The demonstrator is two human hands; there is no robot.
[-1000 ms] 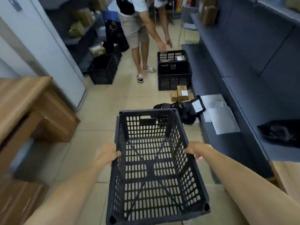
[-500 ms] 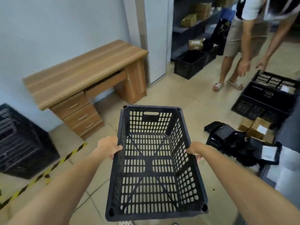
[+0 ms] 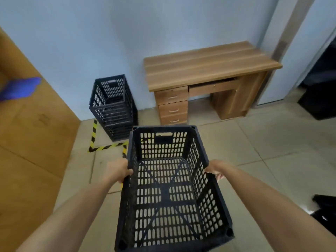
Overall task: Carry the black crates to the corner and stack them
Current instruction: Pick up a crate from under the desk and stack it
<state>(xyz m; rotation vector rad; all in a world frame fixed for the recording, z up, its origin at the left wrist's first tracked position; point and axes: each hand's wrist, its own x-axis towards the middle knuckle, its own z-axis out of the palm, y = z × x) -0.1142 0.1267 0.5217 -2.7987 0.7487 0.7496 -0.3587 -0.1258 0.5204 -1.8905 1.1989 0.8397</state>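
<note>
I carry an empty black perforated crate (image 3: pixel 169 193) in front of me, above the tiled floor. My left hand (image 3: pixel 116 172) grips its left rim and my right hand (image 3: pixel 216 170) grips its right rim. Ahead and to the left, a stack of black crates (image 3: pixel 113 108) stands in the corner against the pale blue wall, inside a floor area marked with yellow-and-black tape (image 3: pixel 107 147).
A wooden desk (image 3: pixel 207 79) with drawers stands against the wall right of the stack. A large brown cardboard surface (image 3: pixel 32 133) fills the left side. Another black crate (image 3: pixel 320 104) sits at the far right by a doorway, and dark items (image 3: pixel 325 211) lie on the floor low right.
The view has swung left: the other person and their crates have left the frame, and the corner stack now lies ahead. Both hands keep the same grip on the crate.
</note>
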